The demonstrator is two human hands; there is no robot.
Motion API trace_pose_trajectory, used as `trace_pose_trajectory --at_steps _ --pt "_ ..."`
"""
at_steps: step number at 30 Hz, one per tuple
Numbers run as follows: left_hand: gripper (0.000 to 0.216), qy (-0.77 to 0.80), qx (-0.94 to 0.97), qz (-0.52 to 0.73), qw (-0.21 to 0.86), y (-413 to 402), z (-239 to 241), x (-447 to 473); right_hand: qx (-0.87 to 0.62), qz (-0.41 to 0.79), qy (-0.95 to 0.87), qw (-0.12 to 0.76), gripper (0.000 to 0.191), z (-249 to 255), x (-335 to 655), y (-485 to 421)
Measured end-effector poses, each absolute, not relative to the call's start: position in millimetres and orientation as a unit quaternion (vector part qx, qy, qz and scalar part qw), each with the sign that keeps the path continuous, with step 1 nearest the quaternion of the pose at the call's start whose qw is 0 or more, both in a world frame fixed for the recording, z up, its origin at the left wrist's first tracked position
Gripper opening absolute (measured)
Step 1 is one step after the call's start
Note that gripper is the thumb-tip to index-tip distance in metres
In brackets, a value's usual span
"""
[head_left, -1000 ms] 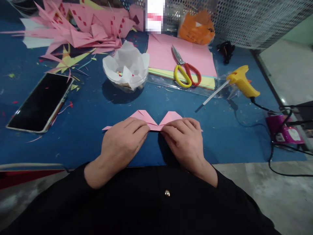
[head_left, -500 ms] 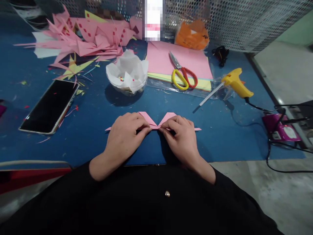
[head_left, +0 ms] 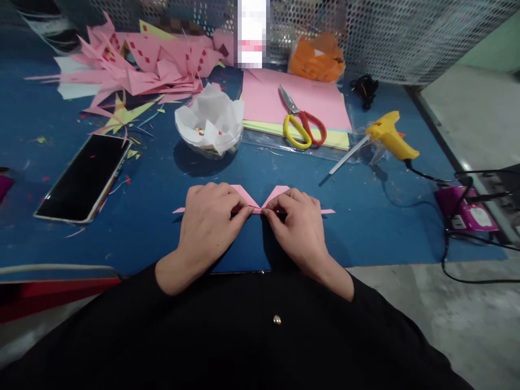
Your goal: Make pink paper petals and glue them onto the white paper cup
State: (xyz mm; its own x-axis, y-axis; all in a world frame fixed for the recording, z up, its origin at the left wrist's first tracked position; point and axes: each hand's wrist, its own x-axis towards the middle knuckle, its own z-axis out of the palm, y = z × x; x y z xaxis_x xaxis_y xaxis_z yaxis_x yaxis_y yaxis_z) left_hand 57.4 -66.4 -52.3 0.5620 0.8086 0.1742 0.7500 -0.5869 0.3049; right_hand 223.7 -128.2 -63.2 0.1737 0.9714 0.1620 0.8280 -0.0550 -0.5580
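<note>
A folded pink paper piece (head_left: 244,194) lies flat on the blue table (head_left: 154,184) near its front edge, with two raised triangular flaps and thin points sticking out left and right. My left hand (head_left: 211,222) presses its left half, fingers curled over the fold. My right hand (head_left: 298,222) pinches the right half at the centre. The fingertips of both hands nearly meet at the middle crease. Most of the paper is hidden under my hands.
A phone (head_left: 83,177) lies at the left. Behind are a bowl lined with white paper (head_left: 211,122), a stack of coloured sheets (head_left: 320,108) with scissors (head_left: 303,122), a yellow glue gun (head_left: 388,135) with cable, and a pile of pink folded pieces (head_left: 142,59).
Both hands have curled tighter and drawn their fingertips together on the centre crease of the pink paper. The paper stays in place.
</note>
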Motion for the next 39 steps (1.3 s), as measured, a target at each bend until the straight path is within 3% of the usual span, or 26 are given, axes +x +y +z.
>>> trace_pose_trajectory --at_steps 14,24,31,39 --pt "0.019 0.432 0.886 0.159 0.056 -68 -56 57 -0.715 0.090 -0.656 0.226 0.006 -62 224 -127" --pt "0.023 0.437 0.882 0.159 0.078 -67 -56 55 -0.720 0.127 -0.632 0.257 0.010 -63 228 -128" --pt "0.022 0.330 0.924 0.194 -0.018 -76 -54 55 -0.723 0.122 -0.642 0.225 0.007 -61 228 -126" --pt "0.029 0.205 0.963 0.139 -0.107 -85 -55 55 -0.723 0.107 -0.647 0.217 0.011 -61 231 -128"
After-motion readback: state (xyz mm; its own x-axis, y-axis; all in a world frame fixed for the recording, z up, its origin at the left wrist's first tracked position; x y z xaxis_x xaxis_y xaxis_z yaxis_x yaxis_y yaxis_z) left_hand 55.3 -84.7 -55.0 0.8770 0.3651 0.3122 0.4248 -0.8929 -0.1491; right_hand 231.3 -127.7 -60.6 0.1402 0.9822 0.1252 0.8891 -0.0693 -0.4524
